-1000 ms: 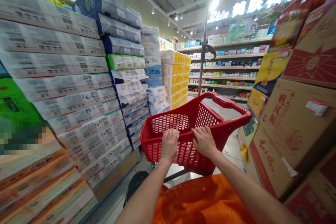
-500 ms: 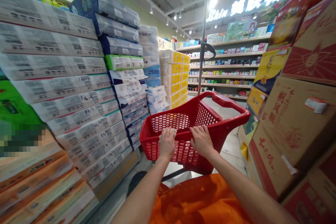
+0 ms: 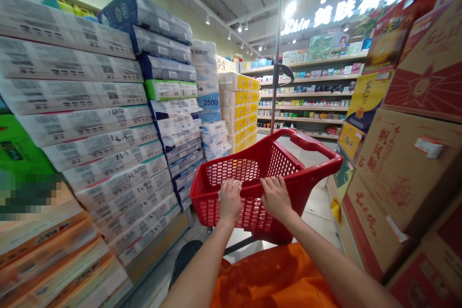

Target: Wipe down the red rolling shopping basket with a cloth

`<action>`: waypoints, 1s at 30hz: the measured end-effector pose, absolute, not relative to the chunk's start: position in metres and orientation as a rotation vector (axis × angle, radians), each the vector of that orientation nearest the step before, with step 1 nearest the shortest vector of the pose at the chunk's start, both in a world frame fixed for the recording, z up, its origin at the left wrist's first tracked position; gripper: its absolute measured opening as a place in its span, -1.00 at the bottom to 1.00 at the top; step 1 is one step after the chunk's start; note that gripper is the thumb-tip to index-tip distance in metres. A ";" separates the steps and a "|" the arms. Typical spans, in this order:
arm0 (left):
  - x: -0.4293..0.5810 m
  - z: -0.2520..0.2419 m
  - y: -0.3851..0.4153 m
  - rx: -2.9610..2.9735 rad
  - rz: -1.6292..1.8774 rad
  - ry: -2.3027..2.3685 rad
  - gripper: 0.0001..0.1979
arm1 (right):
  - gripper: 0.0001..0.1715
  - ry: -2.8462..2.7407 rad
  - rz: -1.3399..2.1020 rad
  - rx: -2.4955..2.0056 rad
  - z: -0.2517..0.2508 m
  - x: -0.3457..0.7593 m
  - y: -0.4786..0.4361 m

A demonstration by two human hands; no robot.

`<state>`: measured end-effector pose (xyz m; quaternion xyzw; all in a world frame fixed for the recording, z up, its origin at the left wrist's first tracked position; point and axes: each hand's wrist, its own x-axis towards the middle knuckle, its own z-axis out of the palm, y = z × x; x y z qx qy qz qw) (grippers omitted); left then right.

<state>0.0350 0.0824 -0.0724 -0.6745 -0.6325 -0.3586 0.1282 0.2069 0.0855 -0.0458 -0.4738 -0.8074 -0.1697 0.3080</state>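
Observation:
In front of me stands a red plastic shopping cart (image 3: 231, 211) with perforated basket walls; its curved handle (image 3: 314, 142) is at the far right. My left hand (image 3: 230, 199) rests on the near rim, closed over a crumpled whitish cloth (image 3: 236, 185) that shows past the fingers. Whether it is fabric or tissue I cannot tell. To the right, my right hand (image 3: 277, 197) is closed over the same rim, fingers curled inside the basket. Orange fabric (image 3: 277, 279) lies below my forearms.
Tall stacks of wrapped paper packs (image 3: 83, 96) rise on the left. Beyond are yellow-and-white packs (image 3: 240, 110). Cardboard boxes (image 3: 397, 178) line the right side. A metal pole (image 3: 277, 48) stands behind the cart, before stocked shelves (image 3: 310, 96). Tiled floor (image 3: 319, 202) shows right of the cart.
The view has tilted slightly, so the surroundings sit a little lower. Both hands stay on the cart's rim in nearly the same places.

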 end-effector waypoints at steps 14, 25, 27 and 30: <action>0.009 -0.097 0.090 -1.846 -1.103 -1.557 -0.69 | -0.50 -2.150 -0.530 -1.292 -0.048 0.204 0.086; -0.025 -0.099 0.089 -1.693 -1.146 -1.689 -0.68 | -0.49 -2.144 -0.576 -1.304 -0.051 0.205 0.086; -0.002 -0.096 0.091 -1.791 -1.118 -1.636 -0.70 | -0.48 -2.140 -0.586 -1.315 -0.051 0.204 0.086; 0.027 -0.092 0.091 -1.939 -1.085 -1.507 -0.70 | -0.46 -2.151 -0.602 -1.314 -0.050 0.205 0.086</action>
